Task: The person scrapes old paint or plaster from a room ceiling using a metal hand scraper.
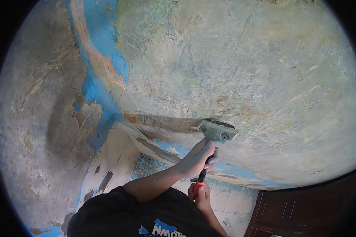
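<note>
**Blade could skid off the wall**

My left hand is wrapped tight around the scraper just below its metal head. My right hand is closed on the near end of the red handle. The blade lies flat against the mottled wall, low down, right of the blue paint at the corner. If I push unevenly, I judge the edge may slip or dig in, dragging my left knuckles across rough plaster. Loosened flakes could drop to the tiled floor near the wooden door.
</note>
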